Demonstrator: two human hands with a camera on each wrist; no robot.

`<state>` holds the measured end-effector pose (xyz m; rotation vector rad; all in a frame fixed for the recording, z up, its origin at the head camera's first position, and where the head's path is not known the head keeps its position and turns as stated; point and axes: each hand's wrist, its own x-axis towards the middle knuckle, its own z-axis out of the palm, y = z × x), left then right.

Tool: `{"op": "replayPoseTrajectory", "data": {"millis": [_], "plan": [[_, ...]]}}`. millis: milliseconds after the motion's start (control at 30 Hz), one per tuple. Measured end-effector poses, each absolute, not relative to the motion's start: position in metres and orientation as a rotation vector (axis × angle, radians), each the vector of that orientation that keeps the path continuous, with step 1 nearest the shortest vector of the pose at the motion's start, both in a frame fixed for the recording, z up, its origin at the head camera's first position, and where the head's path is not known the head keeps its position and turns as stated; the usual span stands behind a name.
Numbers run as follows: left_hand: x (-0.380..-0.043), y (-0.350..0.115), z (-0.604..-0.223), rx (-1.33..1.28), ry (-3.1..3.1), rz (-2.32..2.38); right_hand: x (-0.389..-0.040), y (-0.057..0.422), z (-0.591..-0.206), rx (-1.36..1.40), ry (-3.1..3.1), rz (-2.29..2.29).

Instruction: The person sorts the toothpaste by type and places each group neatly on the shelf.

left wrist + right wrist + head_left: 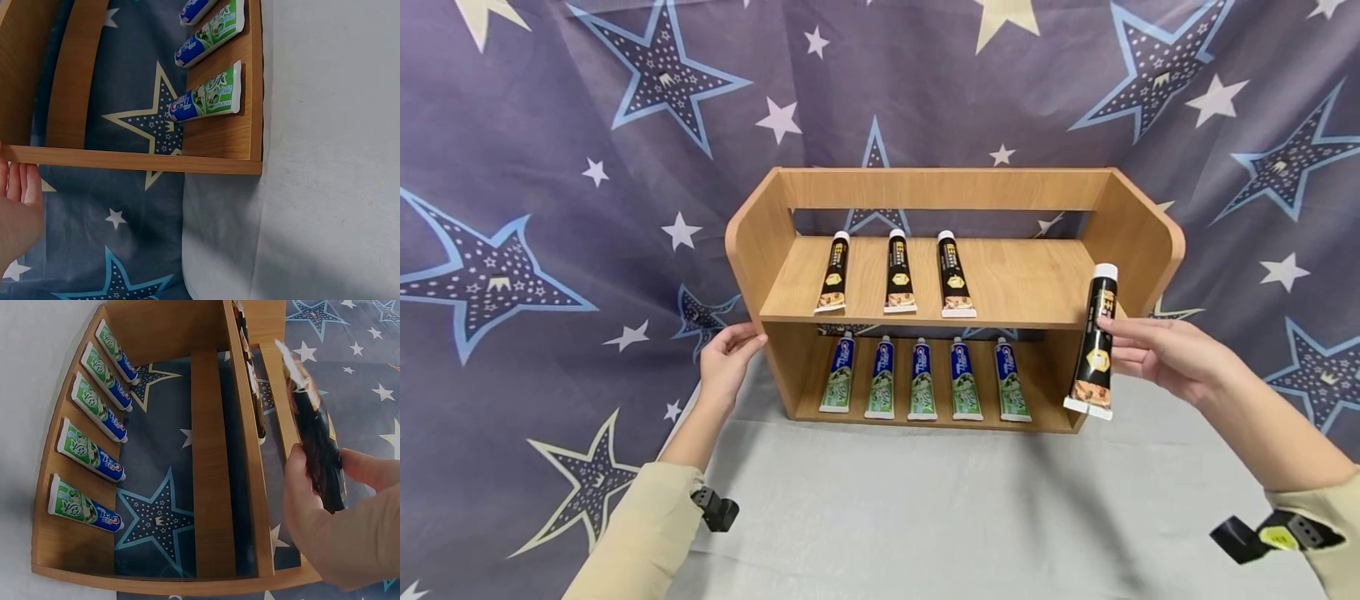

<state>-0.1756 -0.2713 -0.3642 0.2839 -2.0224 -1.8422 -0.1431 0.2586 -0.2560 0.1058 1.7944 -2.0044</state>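
My right hand (1165, 358) pinches a black toothpaste tube (1093, 342) between thumb and fingers, white cap up, in front of the right end of a wooden two-tier shelf (940, 187). In the right wrist view the same tube (315, 434) appears edge-on in the grip. My left hand (727, 362) touches the outer left side of the shelf; the left wrist view shows its fairly straight fingers (24, 181) against the panel. Three more black toothpaste tubes (898, 271) lie on the upper board, caps toward the back. Several blue-and-green toothpaste tubes (922, 379) line the lower board.
The shelf stands on a pale grey cloth surface (880, 508). Behind it hangs a dark star-patterned curtain (895, 92). Bare wood (1022, 275) shows on the upper board, right of the three black tubes. Raised side panels (1138, 242) border the shelf.
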Motion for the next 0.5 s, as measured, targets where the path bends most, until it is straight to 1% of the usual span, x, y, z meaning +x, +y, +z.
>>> {"op": "replayPoseTrajectory", "data": {"millis": [200, 500], "plan": [[-0.175, -0.272, -0.363, 0.282, -2.035, -1.825, -0.157, 0.247, -0.239, 0.198, 1.823, -1.9], [-0.176, -0.272, -0.365, 0.273, -2.0, -1.835, -0.177, 0.226, -0.222, 0.167, 1.933, -1.78]]}}
